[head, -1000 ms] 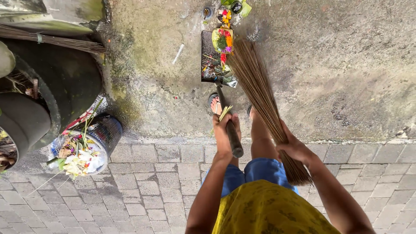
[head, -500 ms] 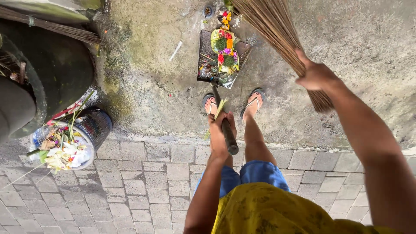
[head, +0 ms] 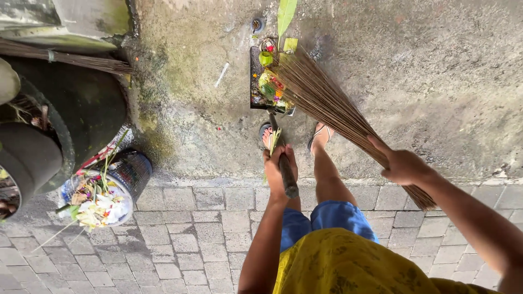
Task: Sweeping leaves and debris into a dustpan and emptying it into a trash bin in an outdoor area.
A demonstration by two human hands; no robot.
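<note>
Here | left hand grips dustpan handle, dustpan straight ahead of feet | right hand grips stick broom, bristles slanting forward-left into pan, touching flower offerings

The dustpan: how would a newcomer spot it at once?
Start at the grey concrete ground beyond the paving. The dustpan lies before the person's feet, its long handle in the left hand. It alone is flat, dark and heaped with bright flowers.
</note>
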